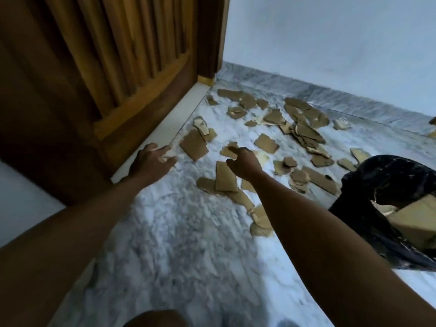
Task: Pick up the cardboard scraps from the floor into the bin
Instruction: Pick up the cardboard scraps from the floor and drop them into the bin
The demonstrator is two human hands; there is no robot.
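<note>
Bin, lined with a black bag, stands at right and holds large cardboard pieces. Wooden door and its white threshold border the marble floor at left. Cardboard scraps lie scattered across the floor. Left hand, fingers spread and empty, hovers by the threshold beside one rectangular scrap. Right hand, loosely curled, holds nothing above the scraps.

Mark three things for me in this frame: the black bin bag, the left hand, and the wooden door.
black bin bag (387,175): head view, on its dark upper rim.
left hand (151,159): head view, on the back of the hand.
wooden door (99,67): head view, on the ribbed panel.
</note>
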